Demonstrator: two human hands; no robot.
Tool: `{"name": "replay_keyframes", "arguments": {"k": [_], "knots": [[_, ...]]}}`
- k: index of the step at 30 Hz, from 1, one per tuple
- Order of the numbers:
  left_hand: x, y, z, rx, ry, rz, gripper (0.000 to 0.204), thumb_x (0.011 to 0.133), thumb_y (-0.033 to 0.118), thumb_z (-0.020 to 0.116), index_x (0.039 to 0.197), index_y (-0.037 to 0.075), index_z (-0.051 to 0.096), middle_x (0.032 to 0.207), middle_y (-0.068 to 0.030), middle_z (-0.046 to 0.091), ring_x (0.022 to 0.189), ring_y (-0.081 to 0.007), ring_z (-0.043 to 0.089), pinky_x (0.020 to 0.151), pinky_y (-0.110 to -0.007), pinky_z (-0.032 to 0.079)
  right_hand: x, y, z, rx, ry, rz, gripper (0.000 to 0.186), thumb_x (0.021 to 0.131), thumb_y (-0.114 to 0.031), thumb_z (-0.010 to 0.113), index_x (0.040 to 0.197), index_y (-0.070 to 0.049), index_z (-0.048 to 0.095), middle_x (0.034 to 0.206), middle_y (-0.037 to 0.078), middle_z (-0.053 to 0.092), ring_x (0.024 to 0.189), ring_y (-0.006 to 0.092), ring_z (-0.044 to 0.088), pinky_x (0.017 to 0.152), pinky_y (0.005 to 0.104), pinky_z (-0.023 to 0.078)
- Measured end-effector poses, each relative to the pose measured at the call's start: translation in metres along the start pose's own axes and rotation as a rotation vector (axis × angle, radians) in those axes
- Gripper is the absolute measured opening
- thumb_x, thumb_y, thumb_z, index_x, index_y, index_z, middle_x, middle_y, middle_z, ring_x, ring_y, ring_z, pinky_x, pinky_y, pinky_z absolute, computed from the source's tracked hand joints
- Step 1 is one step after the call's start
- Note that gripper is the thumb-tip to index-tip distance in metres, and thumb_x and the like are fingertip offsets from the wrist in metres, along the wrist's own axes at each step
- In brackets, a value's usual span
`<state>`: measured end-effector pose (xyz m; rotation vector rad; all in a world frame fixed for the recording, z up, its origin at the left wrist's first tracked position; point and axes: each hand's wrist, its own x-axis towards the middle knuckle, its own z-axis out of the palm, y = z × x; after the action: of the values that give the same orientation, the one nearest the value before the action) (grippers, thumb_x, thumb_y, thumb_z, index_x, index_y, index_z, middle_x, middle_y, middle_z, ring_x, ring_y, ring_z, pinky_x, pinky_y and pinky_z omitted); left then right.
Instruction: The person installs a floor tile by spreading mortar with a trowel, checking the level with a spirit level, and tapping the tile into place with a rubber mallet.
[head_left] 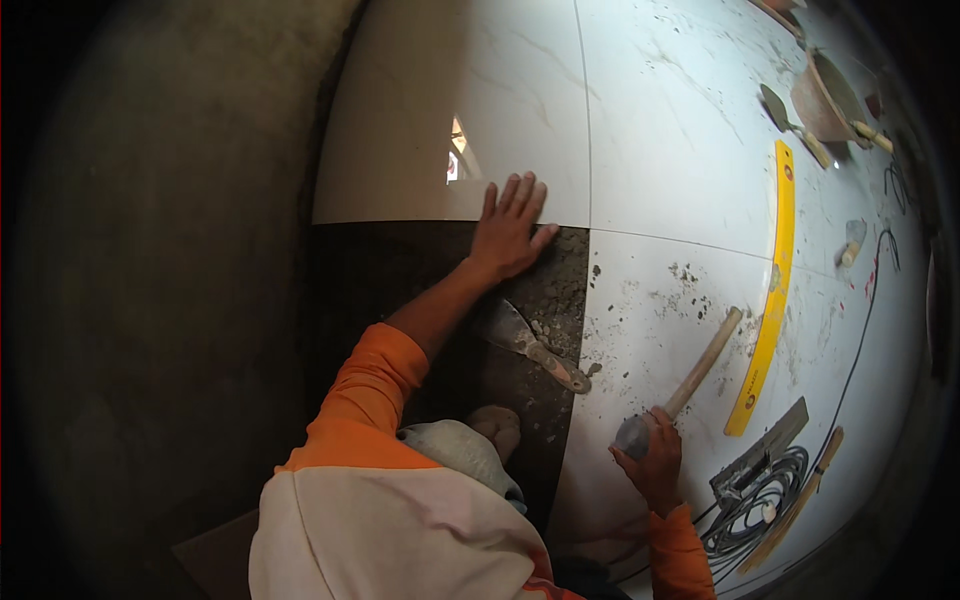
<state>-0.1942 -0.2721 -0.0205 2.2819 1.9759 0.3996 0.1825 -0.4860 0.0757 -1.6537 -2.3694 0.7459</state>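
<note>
My left hand [510,232] lies with its fingers spread on the front edge of a glossy white floor tile [390,130]. Its heel reaches over the dark bed of loose mortar [400,262] in front of that tile. On the mortar, just below this hand, rests a scraper [556,366] with a flat blade and a dirty handle. At the right, my right hand [655,455] is closed around the dark head of a mallet [706,360]. The mallet's wooden handle points up and away over another white tile [625,330] strewn with mortar crumbs.
A yellow spirit level [768,290] lies right of the mallet. Beyond are a pointed trowel [797,124] and a bucket [822,100]. Near right lie a flat trowel [770,445], coiled cable [750,525] and a wooden stick [800,498]. A rough wall [200,250] borders the left.
</note>
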Motion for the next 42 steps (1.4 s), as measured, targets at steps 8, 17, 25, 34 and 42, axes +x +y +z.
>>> {"name": "replay_keyframes", "arguments": {"k": [8, 17, 25, 34, 42], "knots": [[-0.063, -0.177, -0.035, 0.202, 0.077, -0.612, 0.076, 0.099, 0.056, 0.036, 0.153, 0.004, 0.025, 0.16, -0.021, 0.019, 0.149, -0.0381, 0.016, 0.119, -0.058, 0.009, 0.063, 0.105, -0.048, -0.239, 0.442, 0.377, 0.058, 0.095, -0.03, 0.061, 0.14, 0.003, 0.043, 0.141, 0.027, 0.043, 0.133, 0.0409, 0.039, 0.111, 0.0458, 0.034], [-0.099, -0.213, -0.045, 0.137, 0.17, -1.064, 0.081, 0.1, 0.058, 0.03, 0.153, -0.002, 0.02, 0.16, -0.0223, 0.019, 0.149, -0.036, 0.016, 0.12, -0.053, 0.012, 0.09, 0.19, -0.045, -0.364, 0.451, 0.571, 0.061, 0.092, -0.028, 0.065, 0.142, 0.0, 0.042, 0.138, 0.027, 0.047, 0.126, 0.0433, 0.044, 0.107, 0.0495, 0.035], [-0.131, -0.175, -0.031, 0.172, 0.319, -1.176, 0.081, 0.1, 0.058, 0.03, 0.153, -0.001, 0.018, 0.16, -0.0241, 0.018, 0.149, -0.0386, 0.014, 0.118, -0.057, 0.012, 0.107, 0.149, -0.088, -0.159, 0.44, 0.821, 0.047, 0.095, -0.022, 0.06, 0.135, -0.001, 0.045, 0.105, 0.028, 0.066, 0.094, 0.044, 0.064, 0.083, 0.0463, 0.051], [-0.017, 0.001, -0.124, 0.072, 0.385, 0.298, 0.073, 0.086, 0.03, 0.071, 0.146, 0.008, 0.038, 0.153, -0.0193, 0.035, 0.145, -0.0416, 0.025, 0.118, -0.057, 0.017, 0.236, 0.022, -0.107, -0.238, 0.18, -0.241, 0.032, 0.085, -0.028, 0.073, 0.102, -0.004, 0.062, 0.082, 0.013, 0.066, 0.075, 0.0318, 0.065, 0.069, 0.0424, 0.052], [0.025, -0.019, -0.097, -0.078, -0.015, 0.256, 0.037, 0.088, 0.021, 0.067, 0.125, 0.016, 0.062, 0.107, -0.0074, 0.068, 0.104, -0.0287, 0.063, 0.09, -0.041, 0.045, 0.296, -0.036, -0.065, -0.245, 0.16, -0.476, 0.035, 0.079, -0.025, 0.078, 0.105, -0.005, 0.065, 0.099, 0.013, 0.067, 0.099, 0.0305, 0.061, 0.094, 0.0406, 0.044]]}}
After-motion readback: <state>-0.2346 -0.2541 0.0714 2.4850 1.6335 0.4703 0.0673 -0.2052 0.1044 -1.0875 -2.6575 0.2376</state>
